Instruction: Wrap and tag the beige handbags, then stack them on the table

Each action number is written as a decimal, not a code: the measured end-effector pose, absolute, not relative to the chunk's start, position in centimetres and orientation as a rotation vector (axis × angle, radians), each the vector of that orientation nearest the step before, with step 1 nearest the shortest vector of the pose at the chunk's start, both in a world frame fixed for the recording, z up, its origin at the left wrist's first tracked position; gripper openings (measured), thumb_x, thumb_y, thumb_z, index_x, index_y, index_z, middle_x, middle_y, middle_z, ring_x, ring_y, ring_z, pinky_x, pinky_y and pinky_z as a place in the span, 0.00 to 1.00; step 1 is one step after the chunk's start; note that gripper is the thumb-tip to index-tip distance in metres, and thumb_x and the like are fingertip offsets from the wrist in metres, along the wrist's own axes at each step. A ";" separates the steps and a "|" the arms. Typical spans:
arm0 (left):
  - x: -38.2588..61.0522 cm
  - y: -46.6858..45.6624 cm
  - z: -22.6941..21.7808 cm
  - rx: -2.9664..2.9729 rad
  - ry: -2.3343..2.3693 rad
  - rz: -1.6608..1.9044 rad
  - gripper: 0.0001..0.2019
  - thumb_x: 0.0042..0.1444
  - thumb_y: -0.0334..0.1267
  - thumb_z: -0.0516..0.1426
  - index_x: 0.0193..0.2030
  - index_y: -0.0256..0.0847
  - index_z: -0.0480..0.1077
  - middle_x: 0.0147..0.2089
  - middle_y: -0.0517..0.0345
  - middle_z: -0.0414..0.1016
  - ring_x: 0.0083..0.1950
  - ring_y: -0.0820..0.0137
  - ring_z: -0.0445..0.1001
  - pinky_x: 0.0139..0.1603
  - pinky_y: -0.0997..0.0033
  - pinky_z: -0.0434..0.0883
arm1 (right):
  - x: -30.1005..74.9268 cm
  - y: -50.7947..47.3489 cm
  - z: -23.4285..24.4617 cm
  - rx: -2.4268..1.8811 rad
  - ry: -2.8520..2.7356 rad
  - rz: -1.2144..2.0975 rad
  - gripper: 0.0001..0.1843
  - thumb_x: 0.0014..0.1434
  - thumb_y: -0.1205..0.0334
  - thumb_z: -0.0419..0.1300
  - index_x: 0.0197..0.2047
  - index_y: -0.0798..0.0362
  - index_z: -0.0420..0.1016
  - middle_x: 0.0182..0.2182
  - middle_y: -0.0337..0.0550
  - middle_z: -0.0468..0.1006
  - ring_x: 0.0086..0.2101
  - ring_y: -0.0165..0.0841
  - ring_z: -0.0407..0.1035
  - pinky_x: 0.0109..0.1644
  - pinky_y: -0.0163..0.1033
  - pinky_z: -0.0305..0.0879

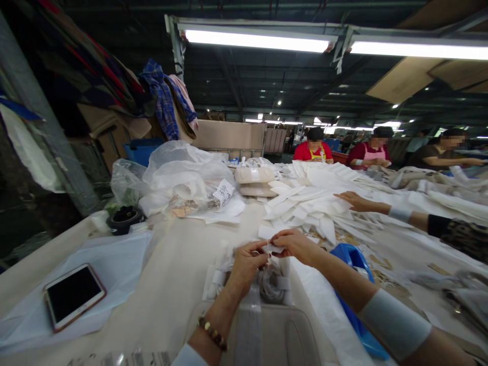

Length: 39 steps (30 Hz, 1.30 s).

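Head view: your left hand [247, 262] pinches a pale strand [269, 250], your right hand [296, 245] a white strip [277, 249]. You're probably fastening; next calls for steadiness.

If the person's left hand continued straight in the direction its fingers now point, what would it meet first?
The left hand would probably meet the bare right hand first, at its fingers, perhaps with the small white piece beside them; exact depth is unclear.
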State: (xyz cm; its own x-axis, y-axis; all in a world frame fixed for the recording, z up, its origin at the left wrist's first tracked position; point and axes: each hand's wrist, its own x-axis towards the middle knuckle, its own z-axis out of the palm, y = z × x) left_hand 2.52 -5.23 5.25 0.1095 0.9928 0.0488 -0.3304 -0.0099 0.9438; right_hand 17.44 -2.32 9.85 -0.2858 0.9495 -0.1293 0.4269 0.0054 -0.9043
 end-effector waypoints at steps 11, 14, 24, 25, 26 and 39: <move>1.8 -5.8 4.4 1.036 0.751 1.433 0.19 0.37 0.37 0.66 0.40 0.41 0.78 0.31 0.62 0.65 0.24 0.77 0.67 0.26 0.74 0.69 | 18.6 -4.3 8.9 -0.979 -1.509 1.632 0.25 0.45 0.49 0.66 0.42 0.58 0.76 0.39 0.52 0.79 0.41 0.39 0.74 0.53 0.49 0.66; 1.7 -5.6 4.0 1.029 0.736 1.457 0.19 0.36 0.38 0.66 0.40 0.41 0.78 0.32 0.61 0.65 0.27 0.76 0.67 0.27 0.74 0.69 | 18.1 -4.4 8.3 -1.030 -1.568 1.533 0.23 0.52 0.47 0.61 0.42 0.58 0.76 0.38 0.49 0.79 0.38 0.35 0.74 0.47 0.43 0.69; 1.6 -5.2 4.0 1.165 0.877 1.535 0.17 0.38 0.38 0.65 0.40 0.43 0.78 0.33 0.60 0.67 0.31 0.75 0.62 0.29 0.77 0.62 | 16.1 -4.3 9.0 -1.216 -1.839 1.130 0.07 0.51 0.65 0.57 0.23 0.54 0.72 0.16 0.32 0.68 0.19 0.25 0.63 0.24 0.30 0.58; 1.5 -5.2 4.1 1.192 0.892 1.530 0.17 0.38 0.37 0.65 0.39 0.43 0.78 0.31 0.61 0.66 0.30 0.75 0.62 0.29 0.77 0.61 | 16.0 -4.4 9.0 -1.208 -1.856 1.106 0.07 0.50 0.66 0.57 0.23 0.54 0.71 0.16 0.32 0.67 0.19 0.24 0.62 0.24 0.30 0.57; 1.5 -5.2 4.1 1.222 0.902 1.521 0.17 0.38 0.37 0.65 0.39 0.42 0.78 0.30 0.62 0.66 0.29 0.75 0.62 0.29 0.77 0.61 | 16.0 -4.4 9.0 -1.198 -1.867 1.096 0.06 0.50 0.66 0.57 0.23 0.53 0.71 0.16 0.31 0.67 0.19 0.24 0.62 0.24 0.29 0.57; 0.7 -4.9 4.6 1.353 1.271 1.591 0.12 0.42 0.39 0.57 0.16 0.39 0.58 0.17 0.68 0.55 0.23 0.76 0.55 0.26 0.77 0.55 | 14.8 -4.3 6.7 -1.236 -1.498 1.178 0.25 0.57 0.40 0.43 0.44 0.52 0.60 0.24 0.35 0.69 0.18 0.27 0.64 0.19 0.32 0.59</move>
